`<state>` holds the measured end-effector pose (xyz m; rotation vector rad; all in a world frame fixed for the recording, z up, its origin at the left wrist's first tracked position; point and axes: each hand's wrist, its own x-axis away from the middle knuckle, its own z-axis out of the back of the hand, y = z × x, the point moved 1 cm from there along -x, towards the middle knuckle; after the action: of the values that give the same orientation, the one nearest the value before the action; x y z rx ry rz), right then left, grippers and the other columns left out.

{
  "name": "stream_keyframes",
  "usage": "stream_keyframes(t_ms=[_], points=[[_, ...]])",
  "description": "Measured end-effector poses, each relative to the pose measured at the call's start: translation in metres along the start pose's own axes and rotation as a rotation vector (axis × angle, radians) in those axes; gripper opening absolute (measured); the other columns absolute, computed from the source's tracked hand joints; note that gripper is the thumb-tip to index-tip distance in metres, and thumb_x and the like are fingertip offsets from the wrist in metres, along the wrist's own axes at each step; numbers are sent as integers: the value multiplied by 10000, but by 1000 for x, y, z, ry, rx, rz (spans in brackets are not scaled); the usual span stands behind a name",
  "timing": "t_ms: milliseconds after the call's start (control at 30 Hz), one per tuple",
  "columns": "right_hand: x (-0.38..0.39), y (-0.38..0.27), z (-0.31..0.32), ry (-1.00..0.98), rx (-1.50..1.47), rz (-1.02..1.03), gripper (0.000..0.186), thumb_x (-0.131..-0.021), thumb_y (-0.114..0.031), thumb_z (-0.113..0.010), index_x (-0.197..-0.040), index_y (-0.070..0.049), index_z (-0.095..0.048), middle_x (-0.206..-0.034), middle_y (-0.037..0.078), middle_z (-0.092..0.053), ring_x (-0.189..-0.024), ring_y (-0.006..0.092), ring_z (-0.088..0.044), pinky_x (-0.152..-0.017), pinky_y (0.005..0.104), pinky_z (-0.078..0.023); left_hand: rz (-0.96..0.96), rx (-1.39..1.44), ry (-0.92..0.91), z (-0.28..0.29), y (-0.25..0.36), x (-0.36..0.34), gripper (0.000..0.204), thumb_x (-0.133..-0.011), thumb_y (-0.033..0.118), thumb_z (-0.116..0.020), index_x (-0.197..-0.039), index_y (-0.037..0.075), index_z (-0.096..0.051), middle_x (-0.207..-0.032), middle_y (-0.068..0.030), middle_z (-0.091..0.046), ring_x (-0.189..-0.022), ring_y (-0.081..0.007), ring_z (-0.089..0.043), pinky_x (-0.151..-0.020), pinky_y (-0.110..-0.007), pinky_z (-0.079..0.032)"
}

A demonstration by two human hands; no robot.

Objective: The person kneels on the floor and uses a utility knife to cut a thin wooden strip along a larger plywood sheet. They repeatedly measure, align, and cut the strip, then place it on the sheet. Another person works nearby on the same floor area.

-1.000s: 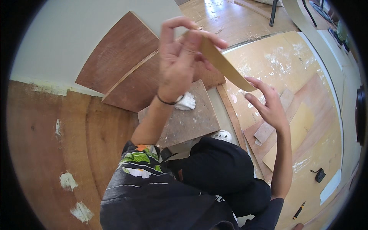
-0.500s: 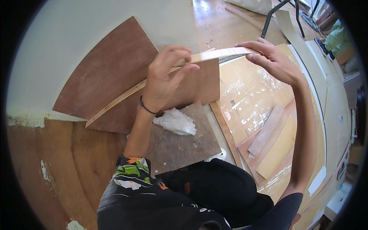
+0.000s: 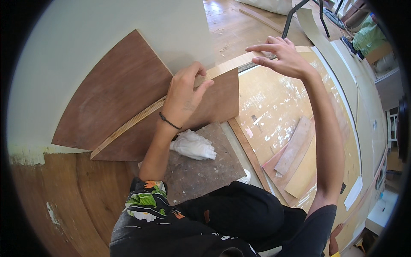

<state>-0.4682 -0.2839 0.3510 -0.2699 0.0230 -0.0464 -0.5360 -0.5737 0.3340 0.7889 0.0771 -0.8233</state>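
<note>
A long, thin strip of pale wood (image 3: 224, 67) runs along the far edge of a brown plywood panel (image 3: 214, 94). The fingers and thumb of my left hand (image 3: 184, 88) curl around its near part. Farther along, my right hand (image 3: 280, 58) is over the strip with fingers spread and thumb apart. Under my left wrist, a pale plywood edge (image 3: 128, 124) separates that panel from a second brown panel with a curved side (image 3: 113, 90). A crumpled white cloth (image 3: 194, 144) lies on a worn brown board (image 3: 201, 173) close to my body.
Loose wooden pieces (image 3: 293, 147) lie on a paint-flecked sheet (image 3: 274, 96) at right. Black metal legs (image 3: 291, 19) stand at the far side. A person in green trousers (image 3: 368, 36) is at far right; another hand (image 3: 336, 233) shows at lower right. A pale wall (image 3: 171, 25) rises at left.
The strip looks lower and flatter, where it was bowed between my hands. My right hand has shifted left and its fingers have spread. My left hand has moved slightly nearer.
</note>
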Motion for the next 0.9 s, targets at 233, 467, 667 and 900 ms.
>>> stream_keyframes(t_ms=[233,467,667,900], points=[[3,-10,6,172,35,128,559,-909,-682,-549,-1254,-268,-700,-917,85,-547,-1036,267,-521,-1055,450,-312,31,-29,50,8,13,-4,256,-857,159,-770,-994,-9,-632,-976,-109,-697,-924,-215,-669,-855,-335,-515],[141,13,44,432,-196,-66,537,-990,-473,-576,-1342,-76,-491,-1095,198,-666,-988,286,-670,-914,417,-511,-339,515,389,-8,85,-16,290,-907,-8,-686,-1182,-19,-593,-1234,-130,-631,-1081,-226,-635,-956,-350,-518],[352,79,-43,802,-1038,-879,438,-1025,-418,-477,-1361,-152,-386,-787,-47,-456,-655,25,-394,-531,207,-331,-180,527,-306,-160,112,18,417,-964,222,-676,-1299,24,-525,-1289,-150,-587,-1086,-253,-628,-900,-359,-551],[505,57,-267,788,-593,-1498,325,-1011,-329,-535,-1143,-35,-581,-854,140,-640,-705,268,-608,-634,425,-467,134,97,-783,-432,118,89,981,-795,579,-761,-1401,-71,-344,-1360,-340,-479,-1269,-413,-522,-1028,-455,-464]])
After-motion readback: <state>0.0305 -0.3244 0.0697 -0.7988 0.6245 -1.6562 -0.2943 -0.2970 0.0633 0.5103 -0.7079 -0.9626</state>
